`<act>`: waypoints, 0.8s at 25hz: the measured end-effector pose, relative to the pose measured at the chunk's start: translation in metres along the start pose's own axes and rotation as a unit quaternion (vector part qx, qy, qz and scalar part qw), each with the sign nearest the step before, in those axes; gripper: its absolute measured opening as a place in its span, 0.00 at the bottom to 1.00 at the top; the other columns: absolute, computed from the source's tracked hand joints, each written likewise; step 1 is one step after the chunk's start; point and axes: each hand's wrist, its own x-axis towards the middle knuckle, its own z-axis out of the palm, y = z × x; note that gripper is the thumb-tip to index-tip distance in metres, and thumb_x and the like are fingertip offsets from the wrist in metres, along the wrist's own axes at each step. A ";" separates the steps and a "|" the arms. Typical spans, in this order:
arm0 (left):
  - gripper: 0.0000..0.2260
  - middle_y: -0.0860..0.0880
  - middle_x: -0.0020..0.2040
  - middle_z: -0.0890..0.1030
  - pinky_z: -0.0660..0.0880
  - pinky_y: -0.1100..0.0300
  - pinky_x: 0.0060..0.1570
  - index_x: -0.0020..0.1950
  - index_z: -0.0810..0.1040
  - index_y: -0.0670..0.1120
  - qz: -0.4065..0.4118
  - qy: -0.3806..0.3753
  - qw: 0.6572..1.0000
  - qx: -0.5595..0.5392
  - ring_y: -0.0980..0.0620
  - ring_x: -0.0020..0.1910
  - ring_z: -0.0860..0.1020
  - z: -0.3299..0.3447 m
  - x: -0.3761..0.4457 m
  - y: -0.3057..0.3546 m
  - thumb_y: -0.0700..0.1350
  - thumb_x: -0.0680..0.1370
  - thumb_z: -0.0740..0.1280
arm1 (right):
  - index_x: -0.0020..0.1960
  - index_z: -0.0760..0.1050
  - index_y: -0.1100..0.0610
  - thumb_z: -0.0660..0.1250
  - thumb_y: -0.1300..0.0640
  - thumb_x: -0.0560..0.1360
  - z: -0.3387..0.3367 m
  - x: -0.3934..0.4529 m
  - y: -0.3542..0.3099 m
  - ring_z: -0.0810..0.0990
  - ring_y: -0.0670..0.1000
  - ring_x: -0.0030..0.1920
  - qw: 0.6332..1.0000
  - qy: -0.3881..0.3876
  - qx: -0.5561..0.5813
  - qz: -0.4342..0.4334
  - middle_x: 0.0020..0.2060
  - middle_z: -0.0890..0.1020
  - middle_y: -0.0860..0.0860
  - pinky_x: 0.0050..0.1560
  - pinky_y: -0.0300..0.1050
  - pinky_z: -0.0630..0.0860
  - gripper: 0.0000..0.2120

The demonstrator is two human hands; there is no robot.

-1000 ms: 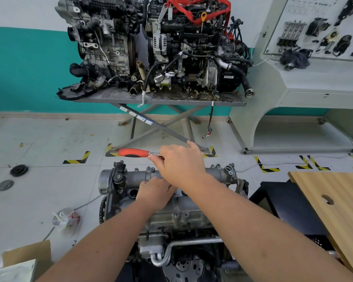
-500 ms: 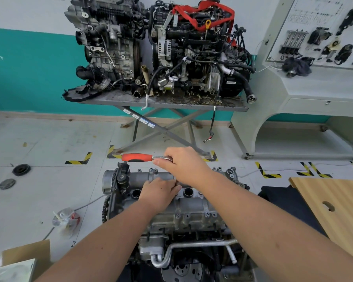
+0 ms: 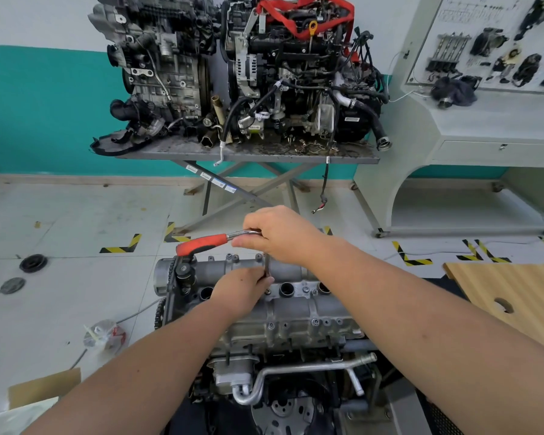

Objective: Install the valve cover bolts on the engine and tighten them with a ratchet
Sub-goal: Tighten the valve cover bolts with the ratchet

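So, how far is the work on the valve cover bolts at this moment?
Done: the valve cover sits on the engine, and bolt heads show along its near edge. In hand: the right hand holds the ratchet at its head, and the left hand steadies the extension on a bolt. Left: whether other bolts remain cannot be told.

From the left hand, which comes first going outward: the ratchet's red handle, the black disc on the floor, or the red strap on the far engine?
From the left hand:
1. Red handle, just above, slightly left.
2. Black disc, on the floor far left.
3. Red strap, up on the far engine at the back.
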 end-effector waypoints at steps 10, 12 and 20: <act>0.18 0.46 0.34 0.78 0.69 0.55 0.36 0.39 0.76 0.42 -0.018 0.013 1.000 -0.014 0.49 0.34 0.75 -0.066 -0.009 -0.025 0.53 0.82 0.62 | 0.45 0.77 0.59 0.63 0.44 0.81 -0.009 0.025 -0.031 0.69 0.44 0.30 0.997 0.040 0.063 0.002 0.31 0.74 0.47 0.30 0.42 0.63 0.18; 0.20 0.46 0.33 0.76 0.68 0.55 0.35 0.39 0.75 0.41 -0.017 0.000 1.000 -0.024 0.50 0.32 0.73 -0.067 -0.010 -0.028 0.54 0.83 0.61 | 0.46 0.77 0.58 0.62 0.44 0.81 -0.007 0.030 -0.033 0.72 0.46 0.31 0.997 0.034 0.065 0.008 0.33 0.77 0.49 0.31 0.43 0.66 0.17; 0.20 0.48 0.33 0.73 0.64 0.54 0.36 0.36 0.70 0.43 -0.018 -0.029 0.999 0.037 0.50 0.34 0.71 -0.065 -0.016 -0.045 0.53 0.84 0.58 | 0.48 0.77 0.60 0.62 0.45 0.82 0.014 0.040 -0.036 0.79 0.55 0.38 0.996 0.016 0.087 0.034 0.40 0.83 0.56 0.36 0.49 0.73 0.18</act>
